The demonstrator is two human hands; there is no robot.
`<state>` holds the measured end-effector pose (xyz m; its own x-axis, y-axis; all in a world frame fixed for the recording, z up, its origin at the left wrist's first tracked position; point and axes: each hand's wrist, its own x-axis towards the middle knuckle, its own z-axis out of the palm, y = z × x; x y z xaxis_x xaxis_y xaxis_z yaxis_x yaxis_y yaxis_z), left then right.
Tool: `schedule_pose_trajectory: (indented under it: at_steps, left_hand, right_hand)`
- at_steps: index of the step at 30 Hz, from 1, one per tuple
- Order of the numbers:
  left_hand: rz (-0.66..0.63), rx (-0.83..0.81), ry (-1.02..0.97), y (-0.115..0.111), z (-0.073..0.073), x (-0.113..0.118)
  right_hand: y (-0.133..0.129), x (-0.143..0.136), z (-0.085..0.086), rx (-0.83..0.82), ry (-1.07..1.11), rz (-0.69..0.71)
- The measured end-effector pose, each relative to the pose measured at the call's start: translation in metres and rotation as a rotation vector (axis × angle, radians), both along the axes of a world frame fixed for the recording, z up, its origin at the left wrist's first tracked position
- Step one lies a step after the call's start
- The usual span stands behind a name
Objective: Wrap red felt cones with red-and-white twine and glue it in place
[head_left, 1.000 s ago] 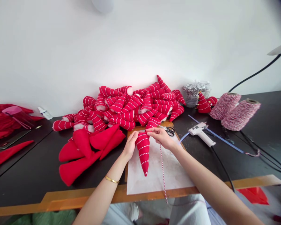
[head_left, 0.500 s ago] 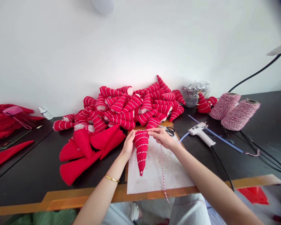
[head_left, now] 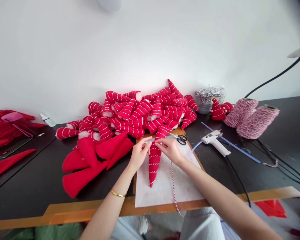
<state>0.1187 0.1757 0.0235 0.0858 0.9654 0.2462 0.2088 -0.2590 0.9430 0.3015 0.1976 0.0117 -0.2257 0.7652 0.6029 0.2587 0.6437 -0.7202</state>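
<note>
A red fabric cone [head_left: 154, 165], wound with red-and-white twine, lies over a white sheet [head_left: 145, 196] with its tip toward me. My left hand [head_left: 140, 154] is closed at the cone's wide end, its fingertips on the left edge. My right hand [head_left: 170, 150] pinches at the same end from the right; the exact spot between its fingertips is too small to make out. From beneath my right hand the loose twine [head_left: 173, 180] hangs down over the table edge to my lap. Black-handled scissors [head_left: 181, 139] lie just beyond my right hand.
A heap of twine-wrapped cones [head_left: 135, 110] stands against the wall. Plain red cones [head_left: 77, 176] lie to the left. On the right are a white glue gun [head_left: 216, 141] with its cord, two twine spools [head_left: 257, 121] and a tub of silver tinsel [head_left: 208, 98].
The cone has turned and shifted slightly right, its wide end now mostly between my fingers. My left hand has moved right, closer to my right hand.
</note>
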Motion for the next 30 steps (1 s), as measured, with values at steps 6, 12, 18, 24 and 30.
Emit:
schedule_pose_trajectory:
  at_steps: [6, 12, 18, 24, 30]
  left_hand:
    - [-0.078, -0.096, -0.004, 0.0002, 0.0006, 0.0025]
    - [-0.123, -0.087, -0.010, -0.0006, 0.0036, 0.0010]
    - [-0.118, -0.024, 0.054, -0.0037, 0.0075, 0.0026]
    - [-0.094, -0.021, 0.087, -0.0036, 0.0090, 0.0022]
    - [-0.071, -0.003, 0.113, -0.0056, 0.0091, 0.0025]
  right_hand:
    - [-0.0017, -0.0009, -0.0019, 0.092, -0.002, -0.002]
    - [-0.0027, 0.0000, -0.0005, 0.096, -0.034, 0.012]
    - [-0.0022, 0.0003, -0.0021, 0.140, -0.021, 0.024]
    - [-0.0020, -0.0008, -0.0041, 0.135, -0.007, 0.015]
    - [-0.0010, 0.0006, -0.0002, 0.040, -0.028, 0.022]
